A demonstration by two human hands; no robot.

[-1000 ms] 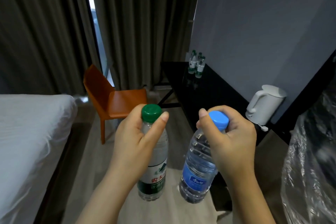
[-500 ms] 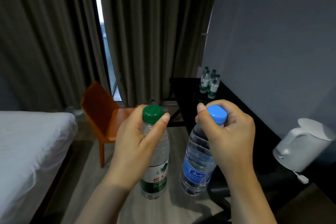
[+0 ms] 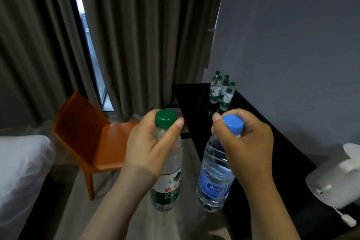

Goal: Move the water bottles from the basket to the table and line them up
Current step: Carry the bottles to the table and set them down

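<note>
Left hand (image 3: 150, 146) gripping green-capped bottle (image 3: 167, 173) by neck, right hand (image 3: 247, 146) gripping blue-capped bottle (image 3: 214, 179), four bottles (image 3: 221, 91) grouped on black table (image 3: 194, 99), orange chair (image 3: 87, 138) left.

Left hand (image 3: 148, 146) covers the neck and shoulder of the clear green-capped water bottle (image 3: 167, 187); its grip sits behind the fingers. Right hand (image 3: 247, 146) hides the neck of the clear blue-capped water bottle (image 3: 214, 181). Blue label print too blurred to read. White electric kettle (image 3: 335, 177) motion-smeared, cut by the right edge. Four small green-capped bottles (image 3: 221, 91) on the far black glossy worktop (image 3: 191, 95): labels too small to read, rear ones partly masked. White bed (image 3: 21, 171) cut by the left edge. Both forearms run off the bottom edge.
</note>
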